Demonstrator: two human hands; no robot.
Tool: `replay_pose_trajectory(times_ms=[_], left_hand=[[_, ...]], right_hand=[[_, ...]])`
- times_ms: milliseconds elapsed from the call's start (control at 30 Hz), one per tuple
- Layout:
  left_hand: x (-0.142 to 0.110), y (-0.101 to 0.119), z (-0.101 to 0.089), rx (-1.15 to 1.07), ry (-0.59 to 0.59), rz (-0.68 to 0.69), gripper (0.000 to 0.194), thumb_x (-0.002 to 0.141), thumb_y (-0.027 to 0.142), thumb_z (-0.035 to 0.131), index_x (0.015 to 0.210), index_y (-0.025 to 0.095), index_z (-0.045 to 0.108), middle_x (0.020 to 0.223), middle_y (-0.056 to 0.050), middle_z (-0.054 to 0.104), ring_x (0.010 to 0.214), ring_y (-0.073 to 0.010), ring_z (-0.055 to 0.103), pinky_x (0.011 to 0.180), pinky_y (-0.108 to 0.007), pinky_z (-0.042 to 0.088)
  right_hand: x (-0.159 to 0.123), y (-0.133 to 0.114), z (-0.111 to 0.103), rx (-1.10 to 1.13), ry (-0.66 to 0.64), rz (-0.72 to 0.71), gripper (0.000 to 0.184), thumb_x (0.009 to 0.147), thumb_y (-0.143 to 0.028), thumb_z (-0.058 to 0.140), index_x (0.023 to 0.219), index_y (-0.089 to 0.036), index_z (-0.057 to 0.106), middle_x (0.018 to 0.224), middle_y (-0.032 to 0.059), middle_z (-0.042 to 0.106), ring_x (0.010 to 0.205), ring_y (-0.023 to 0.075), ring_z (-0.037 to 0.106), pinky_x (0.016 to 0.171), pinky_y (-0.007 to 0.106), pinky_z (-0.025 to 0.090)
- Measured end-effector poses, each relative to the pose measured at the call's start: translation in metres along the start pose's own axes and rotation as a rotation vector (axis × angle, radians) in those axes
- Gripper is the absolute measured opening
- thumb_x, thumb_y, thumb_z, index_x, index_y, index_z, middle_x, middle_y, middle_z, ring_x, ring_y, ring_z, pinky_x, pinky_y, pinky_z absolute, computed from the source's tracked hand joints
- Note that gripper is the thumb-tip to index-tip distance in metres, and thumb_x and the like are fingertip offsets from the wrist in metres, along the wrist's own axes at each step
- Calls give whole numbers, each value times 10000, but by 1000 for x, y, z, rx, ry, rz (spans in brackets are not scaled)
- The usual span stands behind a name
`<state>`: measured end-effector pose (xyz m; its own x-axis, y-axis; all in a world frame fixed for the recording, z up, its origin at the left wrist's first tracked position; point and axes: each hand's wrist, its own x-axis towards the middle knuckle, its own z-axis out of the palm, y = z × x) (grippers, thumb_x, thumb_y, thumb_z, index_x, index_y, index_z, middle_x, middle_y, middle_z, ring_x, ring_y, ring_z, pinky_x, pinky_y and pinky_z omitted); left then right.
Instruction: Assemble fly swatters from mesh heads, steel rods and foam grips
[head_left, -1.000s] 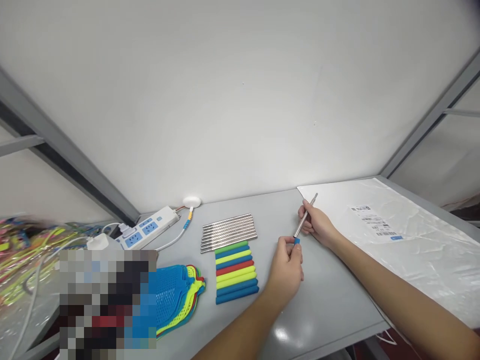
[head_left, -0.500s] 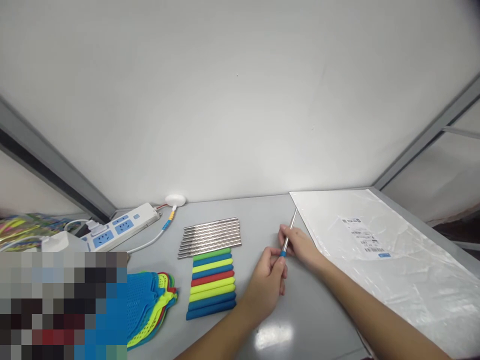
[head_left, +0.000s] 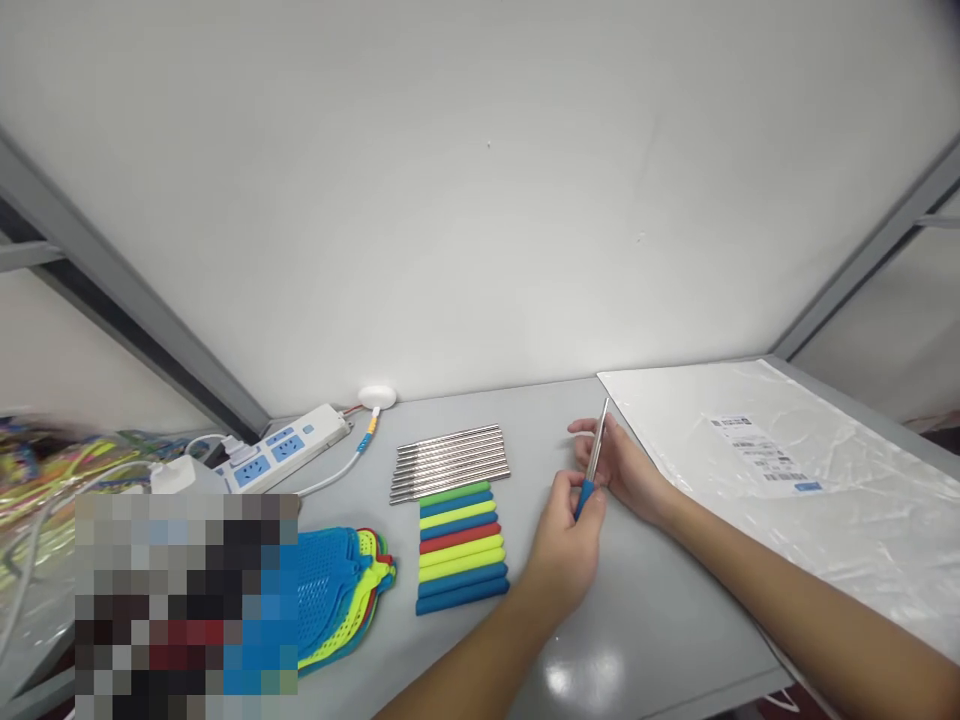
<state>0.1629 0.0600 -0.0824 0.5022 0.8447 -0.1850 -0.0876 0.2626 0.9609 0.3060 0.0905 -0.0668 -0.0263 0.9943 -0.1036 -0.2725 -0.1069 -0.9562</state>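
Note:
My left hand (head_left: 568,545) is closed round a blue grip sleeve (head_left: 584,497), with a silver metal rod (head_left: 598,440) sticking up out of its top, tilted slightly right. Just behind the rod is my right hand (head_left: 626,468), its fingers apart and stretched to the left; the thumb is close to the rod, and whether it touches is unclear. To the left lies a row of green, blue, yellow and red grip sleeves (head_left: 461,540). Above that row, several metal rods (head_left: 450,462) lie side by side. Perforated plastic swatter heads (head_left: 326,580) in blue, yellow, red and green are stacked farther left.
A white plastic package (head_left: 847,540) with a printed label covers the right side of the grey table (head_left: 645,620). At the back left are a power strip (head_left: 289,447) and a round white device (head_left: 377,397) with a cable. A pixelated patch hides the lower left.
My right fingers have loosened from the rod and spread. More of the blue sleeve shows above my left hand, and the rod stands more upright. The view has shifted left.

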Motion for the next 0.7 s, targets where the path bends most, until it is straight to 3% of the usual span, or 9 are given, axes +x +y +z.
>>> replay_pose_trajectory(times_ms=[67,167,300,400,500,700], left_hand=[[1,-1,-1,9,-45,-9,214,936,391,500,1039,204,504,673,71,423,474,-58,285,464,-205,258],[3,0,-4,19,-106,-28,202,908,359,549,1023,194,542,653,71,415,474,-58,296,449,-198,253],[5,4,-6,-9,-133,-40,306,907,430,543,1097,190,558,739,31,527,454,-59,370,427,-203,292],[5,10,-5,-103,-83,-51,455,955,554,378,1158,179,538,948,-56,620,485,-86,496,486,-259,435],[3,16,-4,-309,-1,-71,546,955,617,317,1147,154,533,1051,-118,651,599,-134,595,679,-354,534],[4,18,-3,-532,110,-66,605,903,718,333,1005,165,555,938,-87,663,649,-168,604,745,-403,541]], right_hand=[[2,0,-2,21,28,-22,492,882,-682,454,1030,-237,603,643,-58,443,474,90,344,427,230,317],[5,1,-5,25,109,-50,388,876,-586,564,818,-205,610,538,-78,338,448,81,264,412,219,277],[9,3,-9,35,185,-43,478,883,-566,571,587,-205,471,458,-80,277,418,80,231,410,231,274],[10,3,-11,58,213,-52,519,900,-611,510,574,-212,452,444,-79,268,406,83,217,409,237,269],[11,2,-12,79,248,-72,517,900,-631,492,593,-216,463,461,-76,299,402,85,222,412,245,278],[6,5,-9,103,302,-124,512,907,-617,492,591,-214,481,475,-65,322,415,90,257,425,248,266]])
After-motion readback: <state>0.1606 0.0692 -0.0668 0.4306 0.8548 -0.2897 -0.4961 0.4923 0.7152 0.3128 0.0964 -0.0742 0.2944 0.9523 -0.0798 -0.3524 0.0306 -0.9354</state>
